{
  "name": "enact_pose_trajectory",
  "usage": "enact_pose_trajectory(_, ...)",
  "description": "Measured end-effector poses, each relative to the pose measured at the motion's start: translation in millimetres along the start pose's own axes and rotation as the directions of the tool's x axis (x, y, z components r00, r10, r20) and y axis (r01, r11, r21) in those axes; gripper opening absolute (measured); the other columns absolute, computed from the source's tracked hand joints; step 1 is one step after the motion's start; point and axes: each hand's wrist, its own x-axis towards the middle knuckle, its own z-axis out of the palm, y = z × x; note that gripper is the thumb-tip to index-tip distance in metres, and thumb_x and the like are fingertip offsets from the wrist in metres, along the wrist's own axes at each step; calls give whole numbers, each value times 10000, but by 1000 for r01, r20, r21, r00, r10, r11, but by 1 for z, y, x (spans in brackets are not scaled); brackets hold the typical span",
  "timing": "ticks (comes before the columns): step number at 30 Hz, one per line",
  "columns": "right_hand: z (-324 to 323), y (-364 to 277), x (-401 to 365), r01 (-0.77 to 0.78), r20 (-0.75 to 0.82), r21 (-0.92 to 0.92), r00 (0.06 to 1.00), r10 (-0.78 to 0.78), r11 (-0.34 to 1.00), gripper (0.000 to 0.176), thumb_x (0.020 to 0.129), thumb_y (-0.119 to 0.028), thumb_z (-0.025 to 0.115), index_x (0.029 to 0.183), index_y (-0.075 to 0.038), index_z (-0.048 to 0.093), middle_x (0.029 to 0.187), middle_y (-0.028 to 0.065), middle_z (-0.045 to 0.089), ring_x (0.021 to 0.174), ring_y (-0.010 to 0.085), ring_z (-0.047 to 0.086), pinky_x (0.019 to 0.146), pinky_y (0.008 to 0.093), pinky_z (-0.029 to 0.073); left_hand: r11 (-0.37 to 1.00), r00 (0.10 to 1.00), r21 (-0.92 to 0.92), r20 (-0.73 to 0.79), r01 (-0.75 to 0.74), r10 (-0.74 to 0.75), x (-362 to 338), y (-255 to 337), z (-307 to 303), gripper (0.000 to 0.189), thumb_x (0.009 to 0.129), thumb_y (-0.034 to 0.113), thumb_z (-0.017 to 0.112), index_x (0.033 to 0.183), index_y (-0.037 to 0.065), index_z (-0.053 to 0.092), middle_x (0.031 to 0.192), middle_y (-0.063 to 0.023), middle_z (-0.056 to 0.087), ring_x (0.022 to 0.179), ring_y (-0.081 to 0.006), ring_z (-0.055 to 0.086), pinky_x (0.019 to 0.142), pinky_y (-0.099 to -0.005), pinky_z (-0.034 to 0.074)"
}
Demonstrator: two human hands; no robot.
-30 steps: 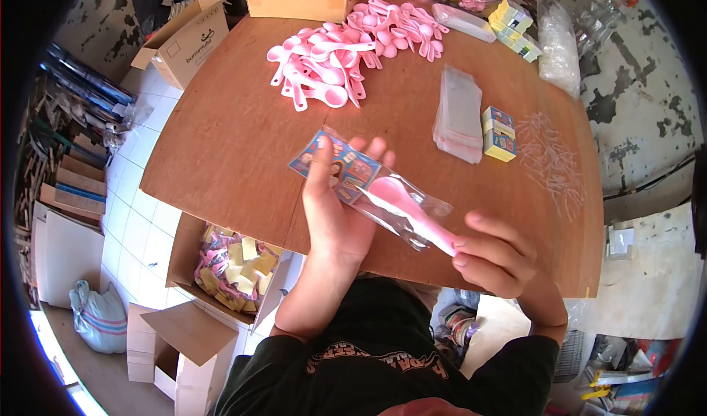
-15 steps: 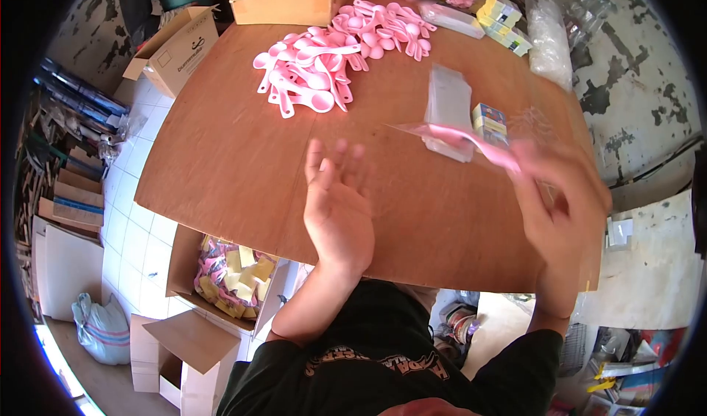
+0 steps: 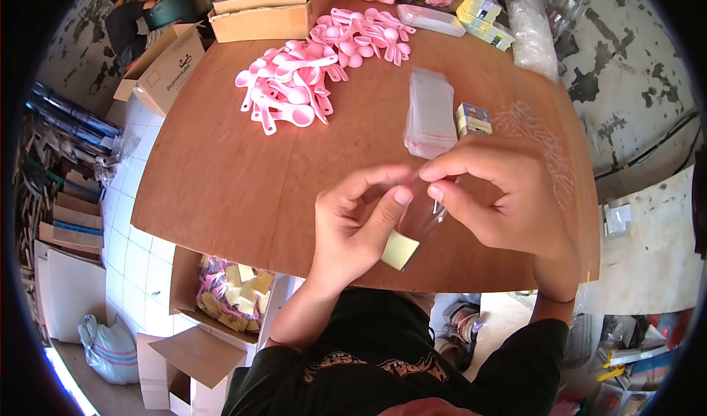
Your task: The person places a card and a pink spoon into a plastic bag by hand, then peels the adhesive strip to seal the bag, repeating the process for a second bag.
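Observation:
In front of my body, both hands meet at a clear plastic bag (image 3: 427, 223). My left hand (image 3: 350, 221) is closed on its left side, thumb in front. A pale yellow card (image 3: 400, 250) shows below that thumb, at the bag's lower end. My right hand (image 3: 508, 191) pinches the bag's upper edge between thumb and forefinger. The fingers hide much of the bag, and I cannot make out whether a spoon lies inside. Beyond my hands lie a stack of clear bags (image 3: 429, 110) and a small stack of printed cards (image 3: 473, 120).
Pink scoop spoons (image 3: 291, 85) are heaped on the wooden table (image 3: 213, 173). A cardboard box (image 3: 269, 18) stands at the back. Clear strips (image 3: 541, 143) lie at right. Below the left edge, an open carton (image 3: 184, 283) holds packed pieces. A person (image 3: 125, 26) is at far left.
My right hand has moved left and inward, bringing over the bag in which a pink spoon showed. My left hand, open before, has closed on the bag. The view has shifted slightly.

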Motion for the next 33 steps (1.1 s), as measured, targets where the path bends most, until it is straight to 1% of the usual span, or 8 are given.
enact_pose_trajectory(7,3,-6,-7,-12,-62,-78,998,7,997,141,730,3,693,868,-17,675,748,98,662,630,187,650,558,274,494,999,999,-38,-30,21,-22,1,1,6,223,895,17,599,1107,-52,612,917,-103,669,816,-124,634,749,-250,516)
enact_pose_trajectory(9,2,-9,-8,13,-86,-65,996,-19,998,150,726,0,705,872,-24,678,726,95,651,607,188,643,543,270,485,975,999,-220,-11,30,-33,3,8,12,251,884,-2,605,1128,-61,598,963,-118,652,820,-147,642,758,-270,535)
enact_pose_trajectory(11,2,-12,-9,-1,-87,-97,996,-8,995,153,727,-2,707,875,-28,679,716,92,648,596,189,638,536,270,480,974,998,-222,53,36,-25,2,5,7,244,877,-19,604,1118,-57,608,994,-127,636,819,-160,644,755,-281,547)
enact_pose_trajectory(14,5,-11,-10,34,-111,-186,992,-56,982,167,723,-7,714,884,-35,681,716,82,641,591,191,630,528,275,476,996,995,76,86,-52,46,2,12,8,189,874,-14,609,1057,-29,657,913,-96,646,778,-138,642,696,-247,532)
enact_pose_trajectory(18,14,3,-13,232,-155,-367,940,-305,901,159,712,-42,693,855,-24,624,764,50,537,621,190,565,477,297,447,978,991,171,79,-120,108,0,12,9,190,867,-23,611,1050,-33,659,885,-88,649,752,-129,637,661,-232,511)
enact_pose_trajectory(25,12,2,-14,268,-96,-602,911,-401,752,175,645,-68,690,784,-40,588,765,38,505,618,163,537,473,289,444,836,976,504,96,-216,194,-4,30,21,266,740,-104,655,999,-42,658,841,-103,639,763,-151,623,690,-250,487)
enact_pose_trajectory(31,-1,-4,-17,149,-48,-309,984,-172,939,147,635,40,658,755,-18,595,785,65,545,626,193,559,525,307,444,739,920,566,343,-365,192,-3,29,9,268,781,-78,627,1042,-22,651,838,-117,617,676,-205,629,582,-300,498)
enact_pose_trajectory(33,-4,0,-20,-40,-31,120,999,44,992,102,675,63,624,732,-10,584,774,73,548,633,165,556,553,280,435,814,931,484,320,-321,177,-5,31,10,271,778,-79,633,1041,-20,657,829,-113,629,682,-175,626,580,-274,486)
